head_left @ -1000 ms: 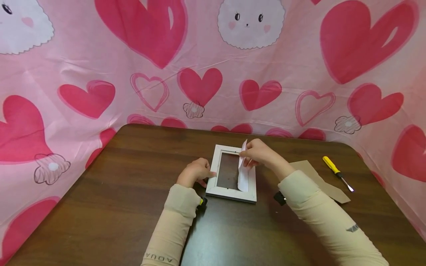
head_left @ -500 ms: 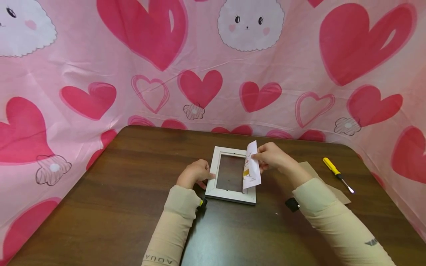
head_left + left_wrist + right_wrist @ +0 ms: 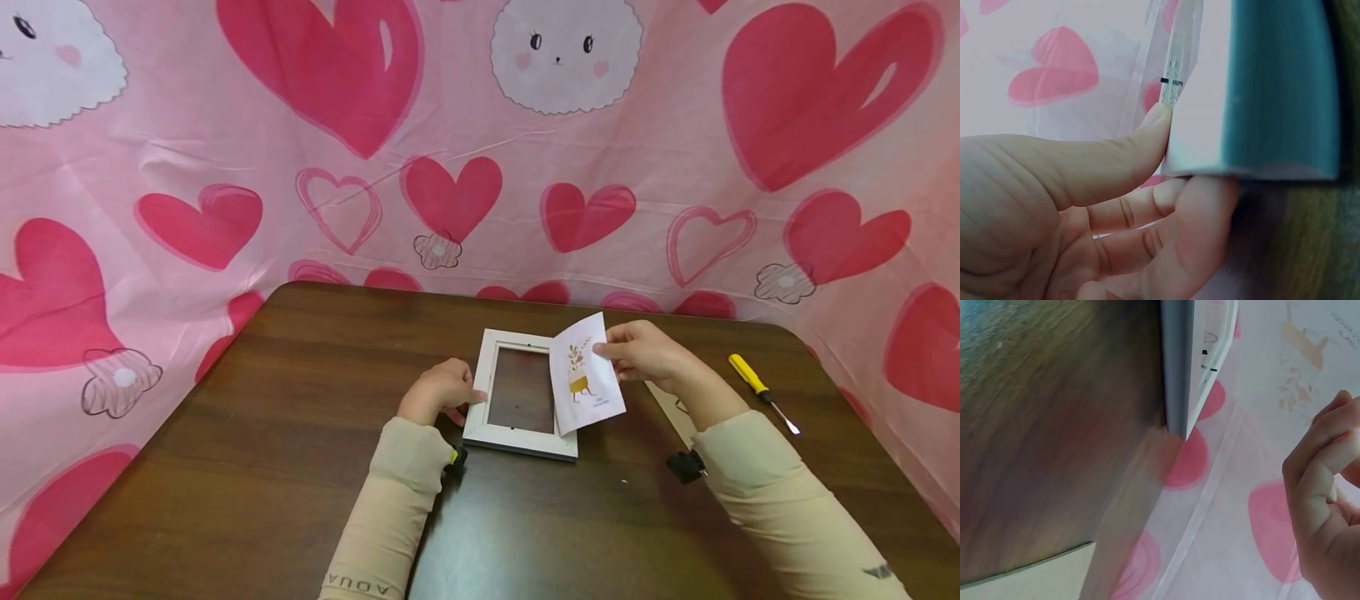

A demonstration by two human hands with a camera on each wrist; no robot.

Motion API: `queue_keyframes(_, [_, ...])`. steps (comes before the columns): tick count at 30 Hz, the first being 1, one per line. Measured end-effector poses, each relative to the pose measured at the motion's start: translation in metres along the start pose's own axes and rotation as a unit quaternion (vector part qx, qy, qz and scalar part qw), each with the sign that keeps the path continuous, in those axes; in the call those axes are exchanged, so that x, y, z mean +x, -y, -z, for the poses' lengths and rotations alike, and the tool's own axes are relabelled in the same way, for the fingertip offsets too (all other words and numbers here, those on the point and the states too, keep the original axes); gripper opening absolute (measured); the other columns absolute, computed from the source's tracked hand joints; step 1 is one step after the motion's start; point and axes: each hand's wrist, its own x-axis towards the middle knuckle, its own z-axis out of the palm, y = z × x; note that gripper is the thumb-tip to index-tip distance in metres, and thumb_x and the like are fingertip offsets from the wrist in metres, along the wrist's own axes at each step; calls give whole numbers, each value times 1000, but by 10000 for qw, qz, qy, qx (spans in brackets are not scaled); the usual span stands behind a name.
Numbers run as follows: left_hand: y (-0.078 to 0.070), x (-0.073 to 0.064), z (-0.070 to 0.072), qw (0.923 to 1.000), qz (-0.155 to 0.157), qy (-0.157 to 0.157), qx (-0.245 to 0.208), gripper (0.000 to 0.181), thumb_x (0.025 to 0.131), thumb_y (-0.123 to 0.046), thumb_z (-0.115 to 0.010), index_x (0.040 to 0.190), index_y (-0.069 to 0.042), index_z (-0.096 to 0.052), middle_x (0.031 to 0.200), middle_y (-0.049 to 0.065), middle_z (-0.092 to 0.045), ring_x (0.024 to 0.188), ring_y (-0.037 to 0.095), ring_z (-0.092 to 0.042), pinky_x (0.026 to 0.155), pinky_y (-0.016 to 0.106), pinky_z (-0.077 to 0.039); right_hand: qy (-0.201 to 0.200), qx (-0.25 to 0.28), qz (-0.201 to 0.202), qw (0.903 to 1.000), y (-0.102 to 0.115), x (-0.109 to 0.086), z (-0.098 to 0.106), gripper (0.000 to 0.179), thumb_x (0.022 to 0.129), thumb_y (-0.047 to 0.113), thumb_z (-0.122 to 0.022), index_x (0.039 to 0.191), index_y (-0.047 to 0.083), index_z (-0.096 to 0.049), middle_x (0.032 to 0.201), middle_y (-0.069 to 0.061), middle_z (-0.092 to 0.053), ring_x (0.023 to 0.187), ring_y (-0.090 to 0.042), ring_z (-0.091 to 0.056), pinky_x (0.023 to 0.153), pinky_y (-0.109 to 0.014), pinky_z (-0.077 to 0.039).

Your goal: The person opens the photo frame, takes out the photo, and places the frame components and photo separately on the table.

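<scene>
A white picture frame (image 3: pixel 517 440) lies on the table, its recessed side up and a dark panel showing within. My left hand (image 3: pixel 441 390) grips its left side. In the left wrist view, the thumb (image 3: pixel 1129 156) presses the top face of the frame (image 3: pixel 1279 94) and the fingers lie against its side. Between thumb and fingers, my right hand (image 3: pixel 645 354) pinches a printed paper sheet (image 3: pixel 581 392) by its right edge. The sheet tilts up over the frame's right side, its plant drawing showing. In the right wrist view, the right hand's curled fingers (image 3: pixel 1319 462) appear beside the sheet.
A beige backing board (image 3: pixel 670 408) lies right of the frame, partly hidden by the right forearm. Farther right is a yellow-handled screwdriver (image 3: pixel 750 379). A pink heart-print cloth (image 3: pixel 450 100) hangs behind the brown wooden table (image 3: pixel 300 375).
My right hand has drawn the sheet rightward, off the frame's opening, and turned its printed face into view. The left hand and the frame have stayed put.
</scene>
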Motion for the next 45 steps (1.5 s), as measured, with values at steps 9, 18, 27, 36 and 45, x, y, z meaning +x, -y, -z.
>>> queue_keyframes(9, [1, 1, -1, 10000, -9, 28, -28, 30, 90, -23, -74, 80, -6, -52, 77, 10, -60, 55, 18, -69, 58, 25, -47, -6, 625, 144, 9979, -18, -10, 24, 18, 104, 17, -51, 107, 2, -59, 85, 8, -71, 71, -6, -62, 64, -20, -51])
queue_keyframes(18, [1, -2, 1, 9998, -42, -3, -184, 31, 90, -21, -75, 77, -6, -50, 74, 8, -57, 51, 16, -67, 56, 25, -47, 454, 863, 50, 9952, -42, -22, 51, 14, 102, 10, -52, 115, 4, -53, 95, 8, -72, 86, -6, -68, 76, -22, -56])
queue_keyframes(27, [4, -1, 0, 9996, -62, 16, -290, 29, 90, -20, -74, 79, -5, -51, 75, 10, -58, 56, 20, -70, 58, 26, -50, 799, 638, -405, 9939, -66, -29, 56, 21, 101, 12, -54, 118, 0, -53, 98, 7, -72, 88, -6, -68, 79, -24, -55])
queue_keyframes(36, [4, -1, -1, 9992, -107, 60, -380, 31, 90, -19, -74, 76, -6, -49, 72, 7, -55, 52, 17, -67, 56, 26, -51, 916, 290, -783, 9923, -78, -26, 49, 41, 99, 12, -57, 129, -12, -46, 96, 1, -72, 83, -7, -67, 71, -22, -57])
queue_keyframes(45, [3, 1, 0, 9992, -102, 24, -379, 31, 90, -19, -74, 75, -6, -50, 72, 7, -55, 49, 15, -64, 56, 26, -52, 791, -415, -1180, 9890, -80, -30, 43, 23, 96, 16, -62, 106, -4, -57, 80, -1, -67, 61, -9, -58, 56, -18, -49])
